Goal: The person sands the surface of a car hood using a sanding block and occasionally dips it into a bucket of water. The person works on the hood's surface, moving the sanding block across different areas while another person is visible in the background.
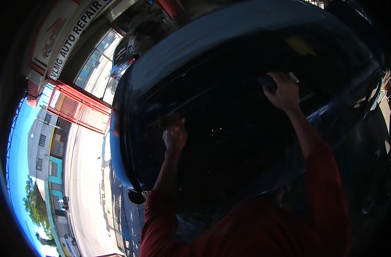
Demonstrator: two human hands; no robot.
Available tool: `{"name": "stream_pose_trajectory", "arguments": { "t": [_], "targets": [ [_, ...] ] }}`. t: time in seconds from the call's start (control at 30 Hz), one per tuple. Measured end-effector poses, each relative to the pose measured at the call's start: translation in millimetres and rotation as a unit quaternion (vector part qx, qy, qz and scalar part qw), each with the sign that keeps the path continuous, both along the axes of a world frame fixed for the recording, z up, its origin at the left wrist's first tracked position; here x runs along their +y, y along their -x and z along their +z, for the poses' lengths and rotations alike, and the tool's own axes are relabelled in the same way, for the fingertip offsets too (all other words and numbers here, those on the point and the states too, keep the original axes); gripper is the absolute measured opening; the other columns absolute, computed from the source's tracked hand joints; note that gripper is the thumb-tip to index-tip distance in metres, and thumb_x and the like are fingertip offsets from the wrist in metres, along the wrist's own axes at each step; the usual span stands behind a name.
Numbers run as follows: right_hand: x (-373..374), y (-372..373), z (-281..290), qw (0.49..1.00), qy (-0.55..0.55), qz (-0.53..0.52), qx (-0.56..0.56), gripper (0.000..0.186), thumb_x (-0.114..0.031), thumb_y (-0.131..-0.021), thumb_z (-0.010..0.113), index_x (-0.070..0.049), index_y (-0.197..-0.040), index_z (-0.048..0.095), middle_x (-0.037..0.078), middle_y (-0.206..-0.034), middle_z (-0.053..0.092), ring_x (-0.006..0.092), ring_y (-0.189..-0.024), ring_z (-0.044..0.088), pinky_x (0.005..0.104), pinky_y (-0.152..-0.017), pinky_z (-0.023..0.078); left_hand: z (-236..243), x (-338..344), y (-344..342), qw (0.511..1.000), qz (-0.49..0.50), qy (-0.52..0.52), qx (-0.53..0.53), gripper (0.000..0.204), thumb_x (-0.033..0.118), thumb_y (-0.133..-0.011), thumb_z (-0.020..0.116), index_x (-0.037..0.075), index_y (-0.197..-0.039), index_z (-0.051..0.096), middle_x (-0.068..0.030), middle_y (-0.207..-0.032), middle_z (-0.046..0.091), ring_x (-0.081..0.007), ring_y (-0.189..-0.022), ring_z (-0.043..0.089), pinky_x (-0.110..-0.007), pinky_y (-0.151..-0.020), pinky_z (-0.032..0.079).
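A dark, glossy car body (229, 115) fills the middle, and both my arms in red sleeves reach out over it. My right hand (284, 92) lies on the panel at the right with its fingers bent and thumb to the left. A small pale piece (293, 77) shows at the right edge of that hand, and something dark sits under its fingers; I cannot make out its kind. Further left and nearer, my left hand (175, 133) is over the same dark surface. Its fingers are smeared and in shadow, so their grip is unclear.
Beyond the panel lies the car's bluish glass (191, 47). Another dark car (129, 51) stands at the far left, under a signboard (75, 38). A red mesh gate (80, 109) opens onto a sunlit street (86, 180) with buildings and a motorcycle (66, 203).
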State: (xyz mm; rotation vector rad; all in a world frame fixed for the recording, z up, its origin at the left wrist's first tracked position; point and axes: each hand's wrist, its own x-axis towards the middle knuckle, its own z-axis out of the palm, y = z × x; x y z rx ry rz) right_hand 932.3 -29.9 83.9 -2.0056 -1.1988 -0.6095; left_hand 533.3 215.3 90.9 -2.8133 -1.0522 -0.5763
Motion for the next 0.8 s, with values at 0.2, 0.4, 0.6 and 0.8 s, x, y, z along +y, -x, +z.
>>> {"name": "stream_pose_trajectory", "arguments": {
  "t": [0.2,0.4,0.6,0.8],
  "targets": [
    [-4,-4,4,1.0,-0.003,0.012,-0.022,0.051,-0.031,-0.088,0.089,-0.016,-0.134,0.073,0.009,-0.126,0.078,0.0369,-0.119,0.074,0.0524,-0.1,0.06,-16,-81,-246,0.97,-0.231,-0.027,-0.067,0.043,0.028,-0.107,0.072,-0.007,-0.132,0.069,-0.0258,-0.147,0.069,-0.04,-0.143,0.063,-0.054,-0.127,0.047],
    [-1,3,6,0.999,0.002,0.011,-0.031,0.05,-0.03,-0.089,0.088,-0.016,-0.134,0.073,0.009,-0.127,0.078,0.0383,-0.119,0.073,0.0536,-0.102,0.058,11,9,42,0.997,-0.061,0.033,-0.021,0.049,0.029,-0.115,0.063,0.002,-0.155,0.063,-0.0205,-0.165,0.061,-0.039,-0.155,0.056,-0.054,-0.123,0.052],
    [3,3,5,1.0,0.005,0.0,-0.03,0.048,-0.03,-0.089,0.088,-0.015,-0.132,0.073,0.01,-0.129,0.077,0.0383,-0.12,0.073,0.0539,-0.103,0.058,9,24,74,0.996,0.084,0.012,0.027,0.043,0.027,-0.118,0.054,-0.001,-0.149,0.063,-0.0272,-0.166,0.057,-0.0451,-0.158,0.05,-0.055,-0.13,0.043],
    [-1,-1,3,0.999,0.004,0.022,-0.025,0.049,-0.031,-0.09,0.088,-0.015,-0.134,0.073,0.011,-0.128,0.078,0.0388,-0.122,0.073,0.0541,-0.104,0.057,0,-54,-173,0.991,-0.131,0.008,-0.009,0.047,0.034,-0.111,0.068,-0.005,-0.137,0.066,-0.0276,-0.148,0.066,-0.0455,-0.145,0.061,-0.058,-0.12,0.052]
  ]
}}
